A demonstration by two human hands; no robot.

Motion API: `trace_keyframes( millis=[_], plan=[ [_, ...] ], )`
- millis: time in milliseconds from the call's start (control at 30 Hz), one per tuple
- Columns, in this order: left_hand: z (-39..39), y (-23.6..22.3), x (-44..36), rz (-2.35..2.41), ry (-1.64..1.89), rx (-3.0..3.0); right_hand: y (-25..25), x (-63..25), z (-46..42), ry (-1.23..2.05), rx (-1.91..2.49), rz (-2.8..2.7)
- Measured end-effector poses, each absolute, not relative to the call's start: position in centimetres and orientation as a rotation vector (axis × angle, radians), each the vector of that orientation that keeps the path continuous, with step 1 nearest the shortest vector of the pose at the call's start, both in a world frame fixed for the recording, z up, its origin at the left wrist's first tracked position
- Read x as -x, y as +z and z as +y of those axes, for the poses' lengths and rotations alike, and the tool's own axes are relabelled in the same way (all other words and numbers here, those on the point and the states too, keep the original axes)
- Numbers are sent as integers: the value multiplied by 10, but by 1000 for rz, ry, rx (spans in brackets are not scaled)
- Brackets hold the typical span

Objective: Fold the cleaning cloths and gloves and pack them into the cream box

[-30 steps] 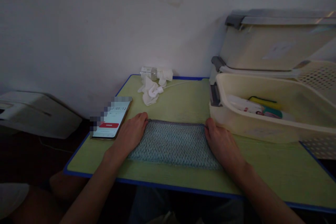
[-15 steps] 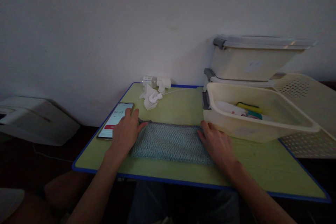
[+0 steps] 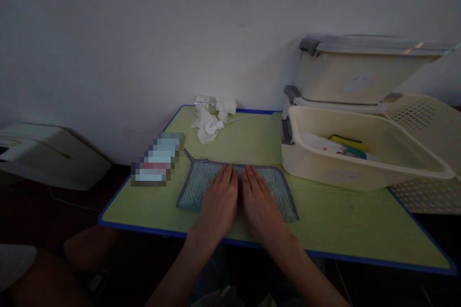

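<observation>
A folded blue-grey woven cloth (image 3: 196, 184) with a dark checked edging and a small hanging loop lies flat on the green table (image 3: 345, 225). My left hand (image 3: 222, 199) rests palm down on its middle, fingers stretched out. Close beside it, my right hand (image 3: 260, 199) lies flat on the cloth too, fingers extended. The cloth's centre is hidden under both hands.
A phone (image 3: 158, 159), blurred out, lies at the table's left. Behind are crumpled white tissues (image 3: 207, 127) and a small clear bottle (image 3: 205, 102). An open cream bin (image 3: 324, 169) with packets stands right, before lidded boxes (image 3: 334, 74). Another person's leg (image 3: 90, 244) is lower left.
Both hands have moved inward from the cloth's two ends to its middle, side by side. The cloth's end edges now show. The view has shifted slightly.
</observation>
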State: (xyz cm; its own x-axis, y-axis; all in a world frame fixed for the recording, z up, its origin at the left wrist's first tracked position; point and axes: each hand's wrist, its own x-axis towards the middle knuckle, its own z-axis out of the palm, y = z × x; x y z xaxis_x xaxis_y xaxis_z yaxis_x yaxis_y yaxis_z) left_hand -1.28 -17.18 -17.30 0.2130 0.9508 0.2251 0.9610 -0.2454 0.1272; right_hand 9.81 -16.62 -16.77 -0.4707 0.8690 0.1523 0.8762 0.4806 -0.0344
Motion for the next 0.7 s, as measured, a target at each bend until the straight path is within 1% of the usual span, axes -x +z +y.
trace_keyframes(
  millis=[100,200,467,700],
  plan=[
    [-174,-182,18,-1914,-359,2383,-177,-102,-166,17,1632,-2520],
    [-175,-184,32,-1904,-320,2383,-178,-106,-169,19,1672,-2485],
    [-176,-188,72,-1802,-279,2387,-185,-126,-170,-167,1679,-2455],
    [-177,-191,73,-1920,-262,2274,-192,-140,-172,-301,1595,-2444]
  ],
)
